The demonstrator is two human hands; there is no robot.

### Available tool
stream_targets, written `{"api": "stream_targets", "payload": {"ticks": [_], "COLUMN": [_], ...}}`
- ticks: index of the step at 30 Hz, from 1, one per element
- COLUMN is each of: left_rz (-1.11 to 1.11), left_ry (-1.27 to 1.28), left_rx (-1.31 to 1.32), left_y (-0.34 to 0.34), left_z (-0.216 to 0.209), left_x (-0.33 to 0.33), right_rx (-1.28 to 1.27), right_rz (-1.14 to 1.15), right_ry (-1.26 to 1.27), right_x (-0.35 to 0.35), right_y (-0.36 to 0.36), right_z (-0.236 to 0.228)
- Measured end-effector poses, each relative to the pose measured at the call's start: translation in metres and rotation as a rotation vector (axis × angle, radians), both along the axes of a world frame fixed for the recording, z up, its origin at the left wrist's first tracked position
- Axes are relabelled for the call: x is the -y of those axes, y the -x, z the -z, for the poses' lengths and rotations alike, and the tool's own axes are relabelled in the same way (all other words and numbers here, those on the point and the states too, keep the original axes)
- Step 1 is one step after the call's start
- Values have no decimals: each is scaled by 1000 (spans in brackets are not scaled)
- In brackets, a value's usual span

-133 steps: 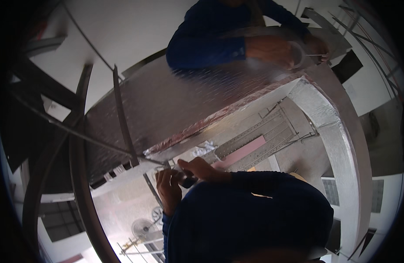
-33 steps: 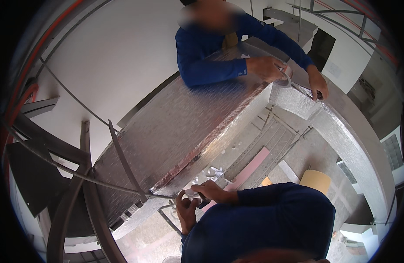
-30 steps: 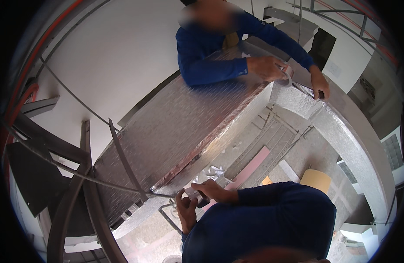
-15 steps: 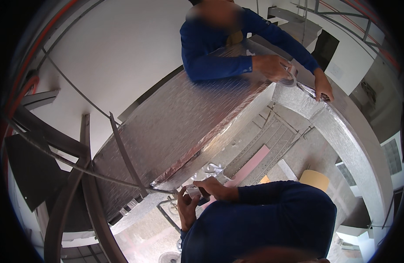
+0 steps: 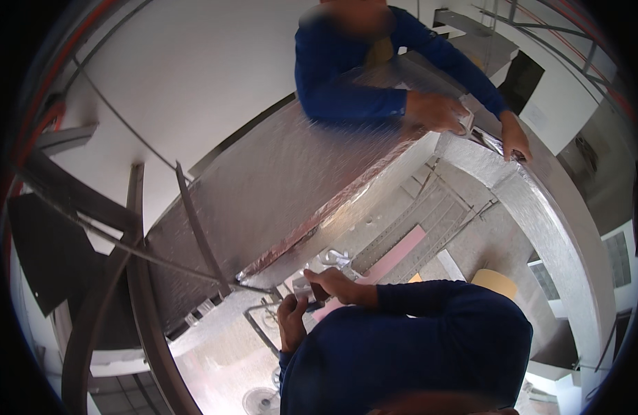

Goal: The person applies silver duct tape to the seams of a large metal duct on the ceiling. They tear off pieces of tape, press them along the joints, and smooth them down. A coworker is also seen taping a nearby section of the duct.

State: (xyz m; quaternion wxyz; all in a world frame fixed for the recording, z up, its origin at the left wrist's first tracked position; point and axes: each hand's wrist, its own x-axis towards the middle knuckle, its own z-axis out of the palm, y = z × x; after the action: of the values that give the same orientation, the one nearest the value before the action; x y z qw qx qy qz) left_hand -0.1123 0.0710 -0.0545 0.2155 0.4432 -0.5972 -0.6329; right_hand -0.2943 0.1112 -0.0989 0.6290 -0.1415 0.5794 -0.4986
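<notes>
My left hand (image 5: 291,321) is raised in front of my torso with its fingers curled. Beside it, a little higher and to the right, my right hand (image 5: 338,286) bends its fingers down. Between them is a small silvery piece (image 5: 308,294), partly covered by the fingers; its exact kind is not clear. Both hands are just off the near lower edge of a large foil-covered duct (image 5: 263,200). Across the duct, a co-worker in blue holds a roll of tape (image 5: 466,124) against its foil corner, the other hand (image 5: 517,142) pressing on the edge.
Dark metal struts (image 5: 149,311) and a thin rod (image 5: 174,270) cross at the left. A second foil-wrapped duct arm (image 5: 540,214) curves down the right. Far below on the floor are a perforated metal frame, a pink strip (image 5: 395,257) and a yellow cylinder (image 5: 497,283).
My hands have shifted slightly, with the left fingers curling in further. The co-worker's hand with the tape roll has moved and turned a little. The whole view has shifted slightly.
</notes>
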Motion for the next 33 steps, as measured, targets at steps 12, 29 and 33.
{"api": "stream_targets", "payload": {"ticks": [12,29,33], "left_rz": [-28,93,107], "left_ry": [229,190,227], "left_rx": [-4,7,42], "left_y": [-26,-12,-8], "left_z": [12,-33,-40], "left_x": [3,6,6], "right_rx": [-377,-868,-899], "right_rz": [-334,-187,-173], "right_ry": [345,717,751], "right_x": [-22,-1,0], "right_y": [52,45,45], "right_z": [-54,-84,-83]}}
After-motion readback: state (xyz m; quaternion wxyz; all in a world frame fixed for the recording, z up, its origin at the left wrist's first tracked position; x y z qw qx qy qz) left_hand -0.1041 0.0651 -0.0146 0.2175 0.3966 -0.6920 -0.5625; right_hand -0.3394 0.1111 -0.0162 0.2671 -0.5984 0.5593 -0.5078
